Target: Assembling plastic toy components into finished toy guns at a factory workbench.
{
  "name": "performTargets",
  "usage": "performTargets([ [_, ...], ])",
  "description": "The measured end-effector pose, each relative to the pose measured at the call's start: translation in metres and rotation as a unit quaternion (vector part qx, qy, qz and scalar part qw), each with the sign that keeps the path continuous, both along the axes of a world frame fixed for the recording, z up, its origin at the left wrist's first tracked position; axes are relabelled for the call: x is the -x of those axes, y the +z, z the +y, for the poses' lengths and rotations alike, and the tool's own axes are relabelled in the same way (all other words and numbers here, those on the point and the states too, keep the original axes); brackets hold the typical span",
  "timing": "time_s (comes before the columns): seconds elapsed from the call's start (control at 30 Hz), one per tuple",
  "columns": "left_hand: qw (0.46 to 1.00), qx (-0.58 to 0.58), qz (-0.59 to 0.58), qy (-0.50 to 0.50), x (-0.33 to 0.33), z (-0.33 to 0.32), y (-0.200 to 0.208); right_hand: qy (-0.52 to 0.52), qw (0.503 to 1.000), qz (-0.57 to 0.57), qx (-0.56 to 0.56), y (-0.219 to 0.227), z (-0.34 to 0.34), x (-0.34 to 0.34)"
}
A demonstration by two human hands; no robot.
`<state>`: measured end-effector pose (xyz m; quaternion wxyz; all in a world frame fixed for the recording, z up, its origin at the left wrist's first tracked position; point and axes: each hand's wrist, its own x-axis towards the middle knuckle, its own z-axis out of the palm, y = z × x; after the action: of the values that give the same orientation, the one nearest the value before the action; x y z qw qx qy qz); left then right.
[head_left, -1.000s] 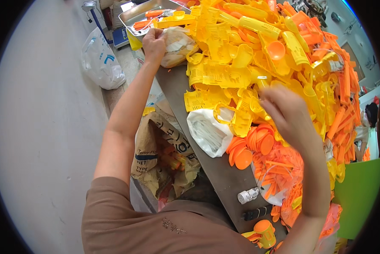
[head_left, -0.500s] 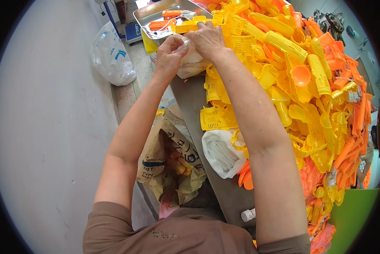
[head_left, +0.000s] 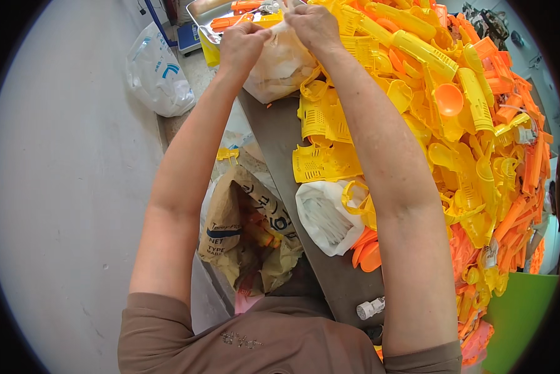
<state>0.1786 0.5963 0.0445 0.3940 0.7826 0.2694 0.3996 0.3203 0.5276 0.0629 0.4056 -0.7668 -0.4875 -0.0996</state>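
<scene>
Both hands are stretched out to the far edge of the table. They hold the upper part of a translucent plastic bag (head_left: 279, 70) with pale contents I cannot make out. My left hand (head_left: 243, 47) pinches its left side. My right hand (head_left: 313, 26) grips its top edge, fingers closed. The bag's lower part rests on the dark table (head_left: 264, 124). Just beyond, a metal tray (head_left: 200, 14) holds orange and yellow plastic parts. Yellow molded parts (head_left: 327, 162) lie right of the bag, beneath and beside my right forearm.
A large pile of yellow and orange plastic parts (head_left: 473, 106) covers the table's right side. A white bag of clear sticks (head_left: 330, 218) stands nearer me. An open brown paper sack (head_left: 221, 234) sits low left of the table. A white plastic bag (head_left: 158, 71) stands by the grey wall (head_left: 68, 187).
My hands have moved apart and slightly farther away, and the bag's top is now stretched between them. More of the bag shows. The view has shifted slightly.
</scene>
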Motion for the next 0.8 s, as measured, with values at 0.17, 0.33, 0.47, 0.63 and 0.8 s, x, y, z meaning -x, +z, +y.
performTargets([
  [0.17,0.98,0.103,-0.169,0.014,0.016,0.008,-0.02,-0.098,0.991,0.038,-0.077,0.023,-0.005,0.022],
  [0.33,0.934,0.174,-0.308,-0.058,0.025,-0.006,-0.018,0.142,0.952,-0.087,-0.256,0.028,-0.017,0.058],
  [0.47,0.934,0.152,-0.321,-0.051,0.025,-0.007,-0.013,0.171,0.979,-0.105,-0.041,-0.002,0.006,0.05],
  [0.63,0.94,0.145,-0.305,-0.046,0.037,-0.003,-0.013,0.235,0.944,0.109,0.203,0.024,-0.008,0.05],
  [0.8,0.932,0.15,-0.317,-0.097,0.032,-0.008,-0.014,0.145,0.902,0.009,0.406,0.047,-0.019,0.047],
])
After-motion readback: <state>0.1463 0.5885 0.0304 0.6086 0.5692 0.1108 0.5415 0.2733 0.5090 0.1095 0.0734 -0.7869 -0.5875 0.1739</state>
